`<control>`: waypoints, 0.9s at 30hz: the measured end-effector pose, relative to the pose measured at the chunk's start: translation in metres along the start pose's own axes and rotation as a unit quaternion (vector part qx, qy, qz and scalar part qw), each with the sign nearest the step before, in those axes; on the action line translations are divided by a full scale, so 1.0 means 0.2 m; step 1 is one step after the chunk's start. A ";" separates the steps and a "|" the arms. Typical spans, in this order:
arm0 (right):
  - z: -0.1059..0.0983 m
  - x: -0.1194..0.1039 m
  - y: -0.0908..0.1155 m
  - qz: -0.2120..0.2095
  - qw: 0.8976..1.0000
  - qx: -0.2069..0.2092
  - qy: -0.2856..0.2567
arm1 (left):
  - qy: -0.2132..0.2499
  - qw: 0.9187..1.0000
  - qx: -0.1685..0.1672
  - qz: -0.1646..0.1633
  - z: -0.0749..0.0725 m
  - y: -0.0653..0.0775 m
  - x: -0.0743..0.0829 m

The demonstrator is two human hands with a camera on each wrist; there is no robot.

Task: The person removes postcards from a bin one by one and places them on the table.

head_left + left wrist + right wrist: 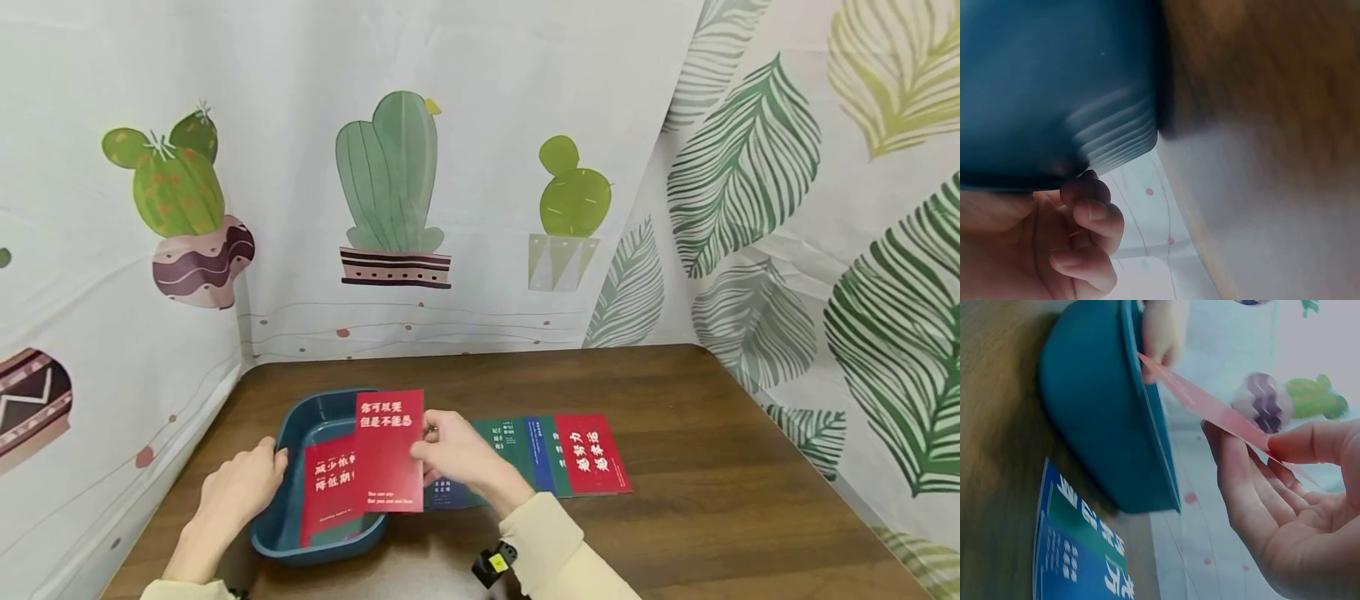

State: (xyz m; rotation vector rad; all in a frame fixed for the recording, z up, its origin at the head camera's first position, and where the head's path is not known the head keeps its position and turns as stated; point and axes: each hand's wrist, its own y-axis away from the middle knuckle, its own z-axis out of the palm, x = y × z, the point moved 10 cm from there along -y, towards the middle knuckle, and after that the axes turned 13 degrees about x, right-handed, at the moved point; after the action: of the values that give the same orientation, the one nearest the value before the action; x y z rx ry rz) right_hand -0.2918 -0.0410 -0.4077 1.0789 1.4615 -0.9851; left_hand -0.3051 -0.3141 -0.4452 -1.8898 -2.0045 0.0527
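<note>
A red card (388, 467) with white lettering is pinched by its right edge between the thumb and fingers of my right hand (467, 457). It stands over the right side of a blue plastic basin (330, 552), overlapping its rim in the head view. The right wrist view shows the card (1210, 407) almost edge-on, beside the basin's lip. My left hand (238, 485) grips the basin's left rim, and its curled fingers (1100, 219) show just beyond the edge in the left wrist view. Inside the basin lies another red card (324, 492) with white characters, a green one partly covered beneath it.
An overlapping row of cards, with a green card (510, 433), a blue card (538, 454) and a red card (596, 454), lies right of the basin on the brown wooden table (720, 500). A curtain (495, 167) printed with cacti and leaves hangs behind the table.
</note>
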 end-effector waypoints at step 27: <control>-0.88 0.09 0.10 0.031 0.985 0.165 -0.046 | -0.007 1.000 -0.012 -0.001 0.01 -0.01 -0.01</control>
State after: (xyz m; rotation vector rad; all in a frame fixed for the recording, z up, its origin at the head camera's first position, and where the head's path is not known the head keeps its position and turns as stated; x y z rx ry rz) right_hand -0.3182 0.1357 -0.4006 1.2896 1.2074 -1.2452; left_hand -0.3075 -0.3146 -0.4476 -1.9056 -2.0251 0.0411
